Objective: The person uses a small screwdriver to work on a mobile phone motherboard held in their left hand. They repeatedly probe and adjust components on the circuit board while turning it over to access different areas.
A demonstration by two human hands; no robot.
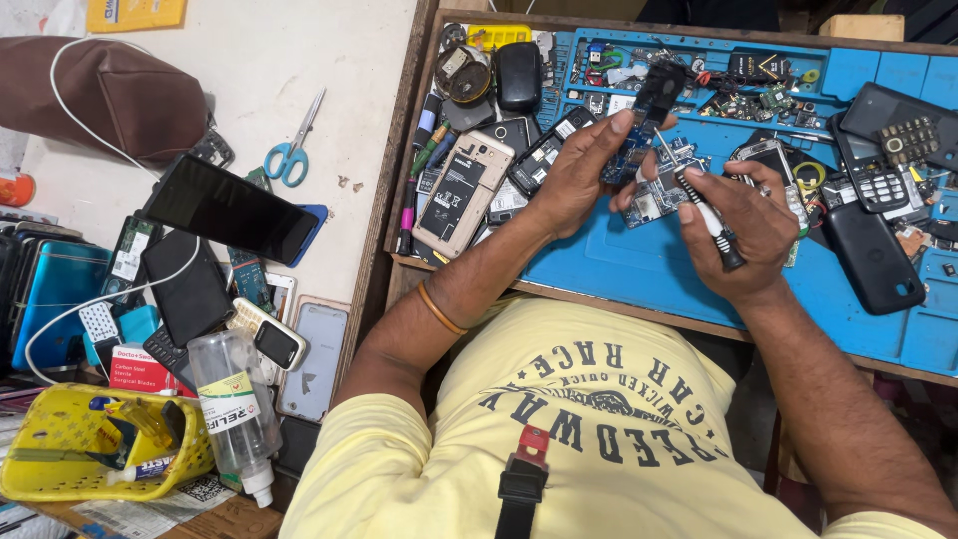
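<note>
My left hand point(579, 175) holds a small opened phone body with a blue circuit board point(644, 115) above a blue work mat point(639, 265). My right hand point(743, 225) grips a slim screwdriver with a black and white handle point(709, 215), its tip pointing up at the board. A second loose circuit board point(654, 200) lies on the mat between my two hands. An orange band sits on my left wrist.
Several phones and parts crowd the mat: a gold phone back point(464, 195), black keypad phones point(878, 165), a black phone back point(873, 260). On the white table to the left lie blue scissors point(292, 150), a dark tablet point(232, 210), a clear bottle point(235, 404) and a yellow basket point(100, 444).
</note>
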